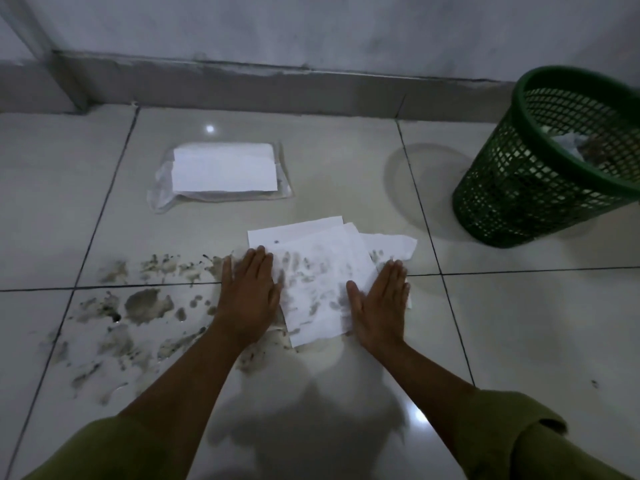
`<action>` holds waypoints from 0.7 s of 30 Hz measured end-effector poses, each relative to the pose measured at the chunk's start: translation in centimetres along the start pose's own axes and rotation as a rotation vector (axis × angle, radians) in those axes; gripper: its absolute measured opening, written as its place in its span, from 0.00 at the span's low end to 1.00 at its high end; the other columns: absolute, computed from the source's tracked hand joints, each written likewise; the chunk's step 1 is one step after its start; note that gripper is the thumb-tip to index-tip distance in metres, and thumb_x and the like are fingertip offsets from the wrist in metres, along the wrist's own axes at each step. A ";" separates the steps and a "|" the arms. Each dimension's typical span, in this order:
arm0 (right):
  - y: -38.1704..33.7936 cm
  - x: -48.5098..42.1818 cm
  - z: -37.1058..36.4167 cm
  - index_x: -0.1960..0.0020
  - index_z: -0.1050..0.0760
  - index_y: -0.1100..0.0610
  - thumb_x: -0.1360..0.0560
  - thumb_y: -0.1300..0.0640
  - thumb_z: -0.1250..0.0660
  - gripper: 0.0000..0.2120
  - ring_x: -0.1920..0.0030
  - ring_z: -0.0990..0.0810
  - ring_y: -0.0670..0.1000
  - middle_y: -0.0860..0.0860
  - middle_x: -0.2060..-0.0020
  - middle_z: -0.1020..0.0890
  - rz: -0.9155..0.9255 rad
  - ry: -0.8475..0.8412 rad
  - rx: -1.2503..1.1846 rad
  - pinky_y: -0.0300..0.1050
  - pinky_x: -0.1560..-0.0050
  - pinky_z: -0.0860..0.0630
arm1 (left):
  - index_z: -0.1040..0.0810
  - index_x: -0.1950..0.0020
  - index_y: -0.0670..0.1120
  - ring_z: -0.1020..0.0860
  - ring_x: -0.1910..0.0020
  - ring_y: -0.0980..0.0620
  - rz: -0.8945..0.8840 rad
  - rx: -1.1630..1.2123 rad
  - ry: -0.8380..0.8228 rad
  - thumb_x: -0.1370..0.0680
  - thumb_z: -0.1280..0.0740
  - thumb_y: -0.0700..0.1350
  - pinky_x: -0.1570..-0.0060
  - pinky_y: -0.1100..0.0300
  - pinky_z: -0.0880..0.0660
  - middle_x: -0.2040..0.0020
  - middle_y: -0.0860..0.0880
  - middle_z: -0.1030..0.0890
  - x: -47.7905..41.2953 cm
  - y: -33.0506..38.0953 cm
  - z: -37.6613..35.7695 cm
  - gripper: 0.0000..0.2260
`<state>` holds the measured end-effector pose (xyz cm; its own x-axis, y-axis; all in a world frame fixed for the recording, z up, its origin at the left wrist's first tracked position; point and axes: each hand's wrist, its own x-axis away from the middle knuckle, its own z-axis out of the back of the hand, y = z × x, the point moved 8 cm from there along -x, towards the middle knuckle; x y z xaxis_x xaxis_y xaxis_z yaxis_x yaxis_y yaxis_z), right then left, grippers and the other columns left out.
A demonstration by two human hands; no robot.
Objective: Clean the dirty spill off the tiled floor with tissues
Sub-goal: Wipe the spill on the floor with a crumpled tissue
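Several white tissues [325, 271] lie spread flat on the pale tiled floor, with grey wet marks soaking through them. My left hand [247, 292] presses flat on their left edge, fingers together and stretched out. My right hand [381, 303] lies flat on their right edge in the same way. Neither hand grips anything. A dirty grey-brown spill [138, 306] in splotches and smears covers the floor to the left of the tissues and runs under them. An opened pack of clean white tissues [221, 173] lies further back on the floor.
A green mesh waste basket [554, 161] stands at the right, with crumpled paper inside. A grey wall with a low skirting [277, 88] runs along the back. My shadow falls on the tiles near me. A small dark speck [594, 383] sits at the right.
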<state>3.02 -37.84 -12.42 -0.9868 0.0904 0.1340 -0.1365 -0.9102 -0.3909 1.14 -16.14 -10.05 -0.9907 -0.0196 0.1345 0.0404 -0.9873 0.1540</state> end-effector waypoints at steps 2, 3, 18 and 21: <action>-0.6 -0.9 -0.2 0.26 0.62 0.64 0.28 0.37 0.55 0.42 0.24 0.60 0.56 0.60 0.24 0.57 0.014 0.000 -0.004 0.48 0.26 0.63 | 0.49 0.25 0.44 0.52 0.24 0.49 -0.010 0.003 -0.004 0.23 0.57 0.54 0.28 0.46 0.62 0.23 0.46 0.49 -0.1 -0.2 -0.1 0.28; -0.9 -1.3 -0.3 0.26 0.61 0.64 0.28 0.37 0.55 0.42 0.24 0.60 0.56 0.60 0.24 0.57 0.017 0.002 0.001 0.47 0.26 0.64 | 0.47 0.25 0.43 0.51 0.24 0.49 -0.010 0.010 0.006 0.22 0.55 0.53 0.28 0.45 0.61 0.23 0.45 0.48 -0.3 -0.4 -0.2 0.27; -9.4 -3.5 -3.6 0.26 0.64 0.62 0.26 0.39 0.58 0.38 0.24 0.62 0.53 0.57 0.24 0.59 0.364 -0.157 0.002 0.45 0.27 0.67 | 0.32 0.32 0.39 0.31 0.32 0.42 -0.023 0.142 0.106 0.25 0.52 0.54 0.30 0.41 0.48 0.33 0.40 0.28 -1.0 -0.9 0.0 0.28; -9.5 -3.4 -3.9 0.25 0.62 0.62 0.28 0.38 0.63 0.39 0.24 0.60 0.54 0.58 0.24 0.57 0.477 -0.149 0.043 0.45 0.27 0.66 | 0.32 0.32 0.40 0.30 0.33 0.43 -0.032 0.162 0.121 0.24 0.51 0.53 0.30 0.42 0.47 0.34 0.40 0.27 -1.1 -0.7 0.0 0.27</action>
<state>7.34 -27.97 -12.70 -0.9149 -0.3959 0.0795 0.3338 -0.8524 -0.4025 2.18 -15.39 -10.29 -0.9998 -0.0167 0.0096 0.0189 -0.9496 0.3127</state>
